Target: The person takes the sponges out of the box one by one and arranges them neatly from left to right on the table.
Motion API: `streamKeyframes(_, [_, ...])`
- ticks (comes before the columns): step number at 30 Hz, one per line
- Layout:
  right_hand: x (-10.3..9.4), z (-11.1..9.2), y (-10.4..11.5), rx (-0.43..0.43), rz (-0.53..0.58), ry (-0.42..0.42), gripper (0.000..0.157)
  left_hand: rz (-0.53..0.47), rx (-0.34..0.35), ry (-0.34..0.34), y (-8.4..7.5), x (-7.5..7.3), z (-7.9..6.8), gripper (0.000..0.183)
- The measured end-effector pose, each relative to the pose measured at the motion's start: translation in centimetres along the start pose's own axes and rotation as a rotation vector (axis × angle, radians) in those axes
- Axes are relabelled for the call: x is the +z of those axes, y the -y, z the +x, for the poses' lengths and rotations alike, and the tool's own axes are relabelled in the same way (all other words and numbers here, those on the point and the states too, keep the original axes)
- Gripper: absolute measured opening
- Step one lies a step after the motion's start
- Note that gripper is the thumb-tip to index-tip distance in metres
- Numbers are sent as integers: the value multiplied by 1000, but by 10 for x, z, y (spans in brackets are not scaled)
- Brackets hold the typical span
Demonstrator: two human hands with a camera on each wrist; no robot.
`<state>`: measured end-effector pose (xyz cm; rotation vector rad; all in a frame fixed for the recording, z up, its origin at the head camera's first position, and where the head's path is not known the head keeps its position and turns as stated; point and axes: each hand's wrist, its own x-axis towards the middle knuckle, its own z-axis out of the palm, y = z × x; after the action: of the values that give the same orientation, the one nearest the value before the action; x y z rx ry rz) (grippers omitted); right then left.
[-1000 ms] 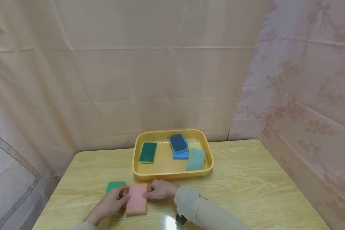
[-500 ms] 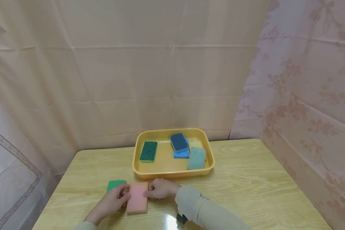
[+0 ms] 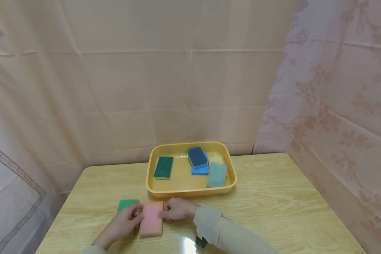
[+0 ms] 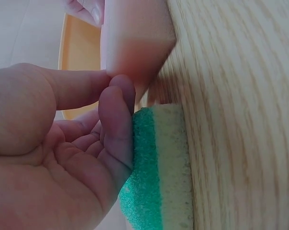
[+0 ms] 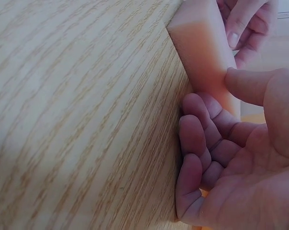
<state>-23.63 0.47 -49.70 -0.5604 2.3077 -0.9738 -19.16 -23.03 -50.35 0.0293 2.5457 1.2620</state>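
A pink sponge point(image 3: 151, 220) with an orange-tinted edge lies near the front of the table, between both hands. My left hand point(image 3: 123, 222) grips its left side, thumb on the upper edge and fingers curled beside it. From the other side my right hand point(image 3: 179, 209) holds the right edge; the right wrist view shows the thumb on the sponge's top edge point(image 5: 202, 48) and the fingers curled low against the wood. Partly hidden under my left hand is a green sponge point(image 3: 127, 204), whose pale yellow layer point(image 4: 171, 163) faces the table in the left wrist view.
Behind the hands stands a yellow tray point(image 3: 190, 193). In it are a dark green sponge point(image 3: 163, 167) at left, a dark blue sponge point(image 3: 197, 157) lying over a bright blue sponge point(image 3: 200, 172), and a pale teal sponge point(image 3: 217, 175) at right. Curtains point(image 3: 177, 88) hang behind the table.
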Motion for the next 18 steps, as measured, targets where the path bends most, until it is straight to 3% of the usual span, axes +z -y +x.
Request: streamKeyframes(18, [0, 2, -5, 4, 27, -1, 36, -46, 13, 33, 3, -3, -1, 41])
